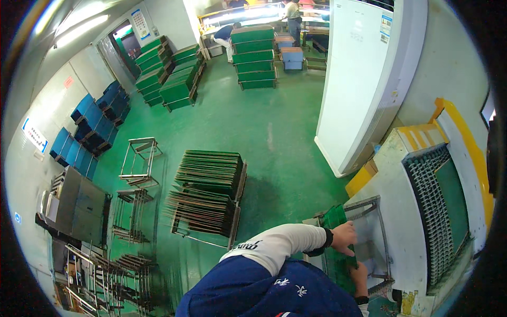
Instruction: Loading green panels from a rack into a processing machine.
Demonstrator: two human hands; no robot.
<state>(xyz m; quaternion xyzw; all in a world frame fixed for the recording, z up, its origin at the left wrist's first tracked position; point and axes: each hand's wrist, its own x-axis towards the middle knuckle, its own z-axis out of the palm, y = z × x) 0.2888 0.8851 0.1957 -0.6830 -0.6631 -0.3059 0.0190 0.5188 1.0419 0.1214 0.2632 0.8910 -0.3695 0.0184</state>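
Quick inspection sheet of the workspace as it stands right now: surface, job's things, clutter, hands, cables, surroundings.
Surface: green floor; grey metal rack beside a white machine.
Job's things: green boards stand in the rack.
Clutter: empty wire racks on the floor, a loaded board rack.
Hands: left hand grips the boards' top edge; right hand holds them lower down.
Cables: nothing seen.
Surroundings: white cabinet, stacked green trays, blue crates, people working far off.
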